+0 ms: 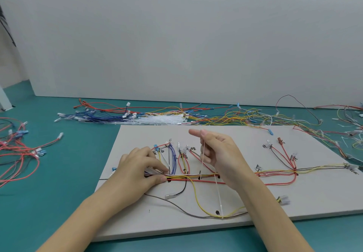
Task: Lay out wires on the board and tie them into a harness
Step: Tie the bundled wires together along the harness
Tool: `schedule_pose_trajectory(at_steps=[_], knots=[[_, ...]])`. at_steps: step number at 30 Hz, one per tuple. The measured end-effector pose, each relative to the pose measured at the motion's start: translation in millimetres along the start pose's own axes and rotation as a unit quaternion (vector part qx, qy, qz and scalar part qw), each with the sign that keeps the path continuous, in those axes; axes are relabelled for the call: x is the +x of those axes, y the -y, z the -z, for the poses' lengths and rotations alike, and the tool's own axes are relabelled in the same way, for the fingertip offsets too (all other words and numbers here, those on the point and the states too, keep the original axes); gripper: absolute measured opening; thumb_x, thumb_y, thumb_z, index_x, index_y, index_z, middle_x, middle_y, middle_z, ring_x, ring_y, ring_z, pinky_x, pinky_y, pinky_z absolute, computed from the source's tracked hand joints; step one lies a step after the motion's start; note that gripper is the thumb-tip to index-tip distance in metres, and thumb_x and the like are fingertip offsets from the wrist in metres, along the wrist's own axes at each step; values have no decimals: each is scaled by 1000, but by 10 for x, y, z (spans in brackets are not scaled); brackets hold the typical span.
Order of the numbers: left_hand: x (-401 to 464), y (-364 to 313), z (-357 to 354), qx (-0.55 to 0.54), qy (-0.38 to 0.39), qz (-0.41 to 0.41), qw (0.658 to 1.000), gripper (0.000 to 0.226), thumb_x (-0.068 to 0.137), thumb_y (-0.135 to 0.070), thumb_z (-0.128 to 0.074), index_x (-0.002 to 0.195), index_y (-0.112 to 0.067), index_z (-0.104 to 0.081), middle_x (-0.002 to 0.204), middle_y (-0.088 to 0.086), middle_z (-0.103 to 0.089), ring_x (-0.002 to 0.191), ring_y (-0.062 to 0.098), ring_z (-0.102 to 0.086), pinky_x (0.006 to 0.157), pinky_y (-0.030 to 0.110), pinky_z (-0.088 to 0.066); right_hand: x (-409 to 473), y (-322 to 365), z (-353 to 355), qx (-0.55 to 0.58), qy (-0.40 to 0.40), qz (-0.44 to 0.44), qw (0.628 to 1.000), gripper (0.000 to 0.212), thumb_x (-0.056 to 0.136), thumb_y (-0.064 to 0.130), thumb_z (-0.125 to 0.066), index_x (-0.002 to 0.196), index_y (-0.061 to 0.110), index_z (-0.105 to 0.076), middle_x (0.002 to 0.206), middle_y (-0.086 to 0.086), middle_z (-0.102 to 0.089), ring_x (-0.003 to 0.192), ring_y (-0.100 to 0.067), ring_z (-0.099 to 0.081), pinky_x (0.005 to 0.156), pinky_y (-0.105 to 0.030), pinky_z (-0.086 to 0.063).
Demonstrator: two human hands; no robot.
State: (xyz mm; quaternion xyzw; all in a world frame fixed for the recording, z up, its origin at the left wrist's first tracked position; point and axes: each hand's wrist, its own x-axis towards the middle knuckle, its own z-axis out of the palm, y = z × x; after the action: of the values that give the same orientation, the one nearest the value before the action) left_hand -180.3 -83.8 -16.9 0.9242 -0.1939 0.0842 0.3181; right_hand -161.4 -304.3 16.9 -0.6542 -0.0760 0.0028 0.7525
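Both hands engaged: left hand (137, 170) pinches limp wire bundle (196, 178); right hand (218, 153) apparently pinches springy cable tie (203, 153) mid-length.

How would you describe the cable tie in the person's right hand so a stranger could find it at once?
Start at the grey board on the teal table. Above its trunk of wires, the right hand pinches a thin pale cable tie upright. Unlike the tie lying flat on the board, it is lifted.

Board (137, 220) near edge bare; loose wires (157, 117) crowd table behind board.
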Motion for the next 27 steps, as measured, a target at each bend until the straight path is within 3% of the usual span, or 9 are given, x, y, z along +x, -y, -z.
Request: schedule_pose_trajectory(at_steps=[4,10,15,18,27], knots=[[-2,-4,-3,-32,-9,5,999,17,76,-32,-81,73,-42,-68,83,-15,-59,89,1,-49,87,39,-41,1,-5,-11,36,6,4,999,22,98,16,-52,110,11,-70,62,1,-44,48,-9,-42,46,-21,-38],[-8,4,-13,-47,-9,4,999,15,75,-28,-81,71,-37,-70,81,-19,-63,87,2,-50,84,37,-43,-37,43,0,45,-16,42,998,24,87,3,-65,111,3,-68,73,-10,-63,48,-11,-54,39,-18,-41],[-16,2,-22,-47,-15,-5,999,16,75,-27,-82,76,-38,-70,80,-16,-62,87,4,-51,82,38,-44,-37,51,19,70,-80,57,993,9,80,6,-72,88,4,-75,71,-14,-70,49,-14,-62,36,-17,-41],[-21,-6,-22,-53,-14,-8,998,21,75,-27,-82,82,-42,-68,82,-18,-61,85,5,-53,81,38,-44,-39,48,23,80,-104,71,989,9,81,9,-72,86,3,-76,74,-17,-71,56,-17,-67,40,-18,-44],[-20,-8,-18,-58,-20,-10,998,19,74,-26,-82,80,-38,-70,82,-16,-62,82,8,-56,81,40,-46,-39,69,-4,124,-22,36,991,19,88,11,-60,101,3,-71,84,-14,-73,68,-15,-70,55,-18,-54]])
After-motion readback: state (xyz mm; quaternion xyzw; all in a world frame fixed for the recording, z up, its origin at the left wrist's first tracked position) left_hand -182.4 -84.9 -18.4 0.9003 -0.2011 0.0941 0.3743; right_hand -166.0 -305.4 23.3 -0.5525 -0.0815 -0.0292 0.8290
